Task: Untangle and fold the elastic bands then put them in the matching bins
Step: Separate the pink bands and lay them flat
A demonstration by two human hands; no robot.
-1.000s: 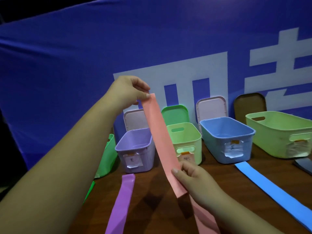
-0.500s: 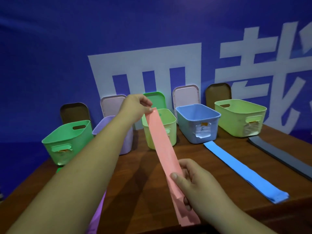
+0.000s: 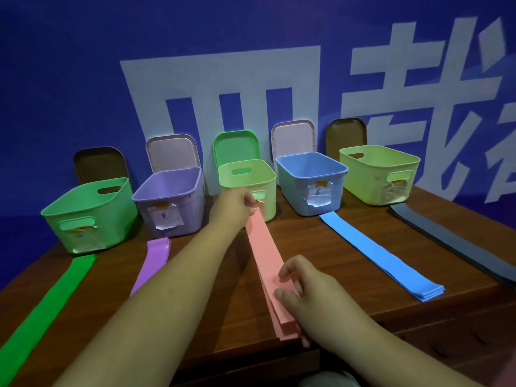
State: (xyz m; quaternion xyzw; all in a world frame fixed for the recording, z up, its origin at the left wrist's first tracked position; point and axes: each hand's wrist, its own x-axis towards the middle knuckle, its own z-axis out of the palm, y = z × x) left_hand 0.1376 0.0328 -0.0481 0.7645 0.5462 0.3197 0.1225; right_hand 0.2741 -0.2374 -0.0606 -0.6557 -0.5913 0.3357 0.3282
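A pink elastic band [image 3: 265,252] lies stretched along the wooden table [image 3: 335,275], folded in layers. My left hand [image 3: 233,203] pinches its far end just in front of the light green bin [image 3: 248,177]. My right hand [image 3: 304,289] grips its near end by the table's front edge. A green band [image 3: 53,300], a purple band [image 3: 155,256], a blue band [image 3: 377,252] and a dark grey band [image 3: 458,244] lie flat in front of the green bin [image 3: 89,213], the purple bin [image 3: 170,202], the blue bin [image 3: 310,180] and the yellow-green bin [image 3: 379,171].
Lids lean upright against the blue backdrop behind the bins: brown [image 3: 97,163], pale pink [image 3: 173,150], green [image 3: 236,145], pale pink [image 3: 293,136] and brown [image 3: 346,132]. The table's front edge runs just below my right hand.
Both hands have lowered the pink band from a raised slant down onto the table. My left hand dropped to the light green bin's front. The view tilted down, showing more bands.
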